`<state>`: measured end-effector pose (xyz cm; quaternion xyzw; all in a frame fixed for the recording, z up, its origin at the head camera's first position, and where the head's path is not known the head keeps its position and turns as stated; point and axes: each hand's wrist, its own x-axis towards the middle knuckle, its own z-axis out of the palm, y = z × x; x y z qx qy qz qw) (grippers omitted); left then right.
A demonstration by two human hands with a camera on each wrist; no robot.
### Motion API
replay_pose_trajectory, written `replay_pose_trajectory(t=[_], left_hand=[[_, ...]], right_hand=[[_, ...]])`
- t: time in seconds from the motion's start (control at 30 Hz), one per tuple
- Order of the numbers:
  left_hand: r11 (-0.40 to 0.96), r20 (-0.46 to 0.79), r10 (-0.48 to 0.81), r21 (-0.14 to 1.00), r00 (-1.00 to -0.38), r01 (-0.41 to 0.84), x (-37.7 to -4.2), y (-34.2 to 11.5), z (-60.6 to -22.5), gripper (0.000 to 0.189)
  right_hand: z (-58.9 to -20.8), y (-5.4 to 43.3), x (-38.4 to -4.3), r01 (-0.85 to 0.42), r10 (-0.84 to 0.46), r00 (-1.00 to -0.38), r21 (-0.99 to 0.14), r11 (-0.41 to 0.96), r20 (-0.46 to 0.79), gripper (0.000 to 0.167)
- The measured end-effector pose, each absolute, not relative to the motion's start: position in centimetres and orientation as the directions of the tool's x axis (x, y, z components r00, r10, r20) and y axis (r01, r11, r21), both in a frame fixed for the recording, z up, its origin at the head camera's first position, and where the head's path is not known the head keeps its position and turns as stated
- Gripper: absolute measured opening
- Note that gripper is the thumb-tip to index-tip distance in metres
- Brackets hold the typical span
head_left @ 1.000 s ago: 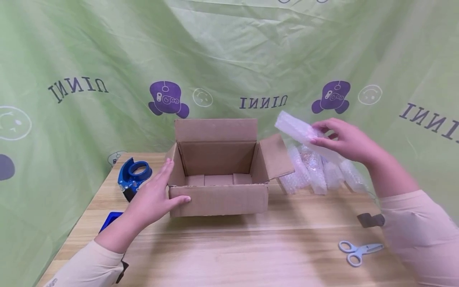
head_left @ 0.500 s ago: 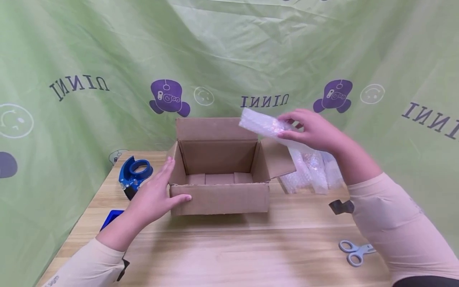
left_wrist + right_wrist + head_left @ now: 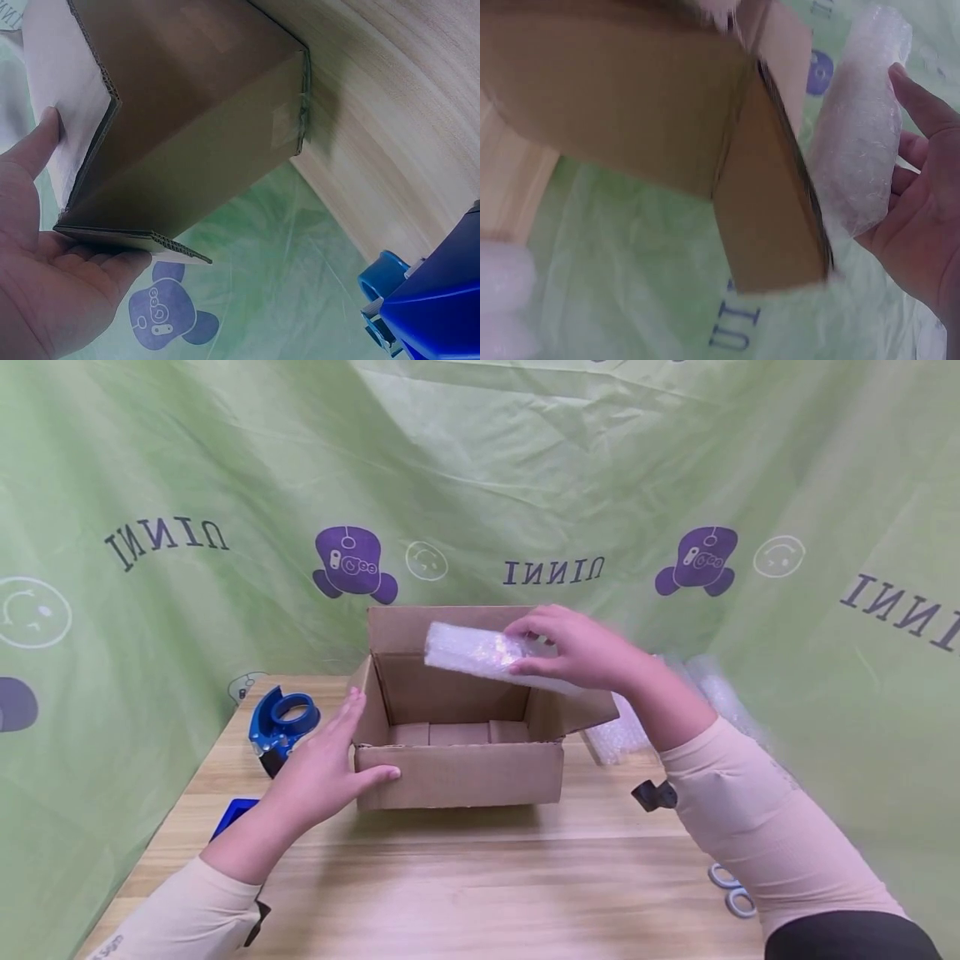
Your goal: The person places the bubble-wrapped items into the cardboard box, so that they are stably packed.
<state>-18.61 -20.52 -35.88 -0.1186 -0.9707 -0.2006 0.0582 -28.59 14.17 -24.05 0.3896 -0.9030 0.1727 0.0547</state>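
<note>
In the head view, an open-topped cardboard box (image 3: 459,777) sits mid-table. My left hand (image 3: 318,768) rests against its near left corner, thumb on the front and straight fingers along the left side. The left wrist view shows that hand (image 3: 67,277) touching two box flaps. Above the box's right part, my right hand (image 3: 581,647) grips a bubble-wrapped roll (image 3: 468,650) between thumb and fingers. The roll lies nearly level, apart from the box floor. In the right wrist view, the same roll (image 3: 862,127) is beside a box flap (image 3: 769,202); its contents are unclear.
More bubble-wrapped rolls (image 3: 618,735) lie right of the box, partly behind the right arm. A blue tape dispenser (image 3: 281,722) stands at left, near a blue object (image 3: 234,814). Scissors (image 3: 738,902) are partly covered by the right sleeve. A green printed curtain (image 3: 480,485) hangs behind.
My right hand has carried the bubble-wrapped roll leftward from above the other rolls to over the box. The right sleeve now covers most of the scissors. My left hand stays against the box.
</note>
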Motion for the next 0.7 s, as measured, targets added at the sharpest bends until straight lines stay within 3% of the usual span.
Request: replay_pose_trajectory(t=[0.23,0.7], left_hand=[[0.892,0.154,0.203,0.378,-0.967,0.247,-18.6,-20.5,-35.9,0.117],[0.896,0.125,0.197,0.380,-0.972,0.230,-18.7,-20.5,-35.8,0.118]], right_hand=[[-25.7,11.9,-28.4,-0.746,-0.735,-0.663,-0.207,0.633,0.142,0.054],[-29.1,10.5,-28.0,-0.759,-0.764,-0.641,-0.210,0.616,0.072,0.049]])
